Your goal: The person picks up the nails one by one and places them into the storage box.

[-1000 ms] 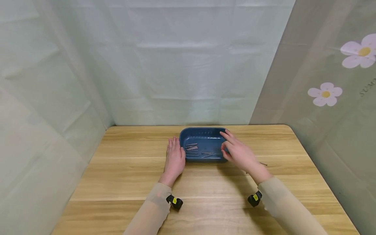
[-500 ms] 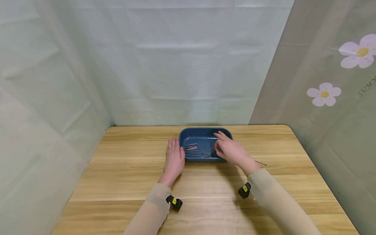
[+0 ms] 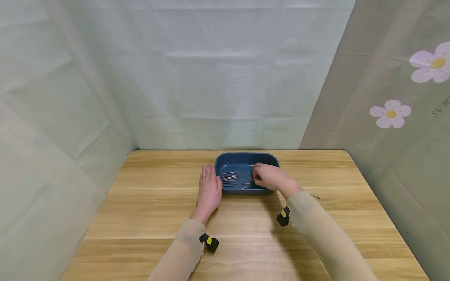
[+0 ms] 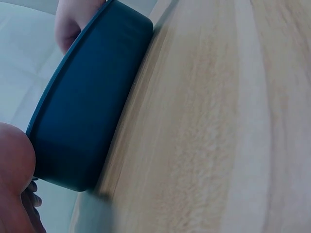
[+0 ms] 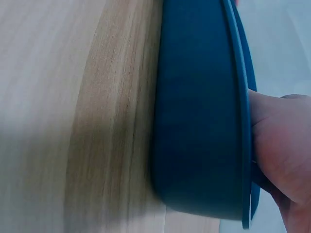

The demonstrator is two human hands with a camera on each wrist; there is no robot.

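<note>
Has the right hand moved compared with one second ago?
Yes. The right hand moved left, from the blue tray's right rim to over its inside, near the nails.

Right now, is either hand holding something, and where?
The left hand lies flat beside the blue tray. The right hand reaches in; whether it pinches a nail is unclear.

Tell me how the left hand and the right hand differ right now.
The left hand lies flat on the wooden table, fingers straight, beside the left wall of the blue tray; the right hand reaches over the tray's rim into it. The left hand holds nothing; the right hand's fingers are curled down near the thin metal pins, and whether it pinches one cannot be told. Both wear beige sleeves.
</note>
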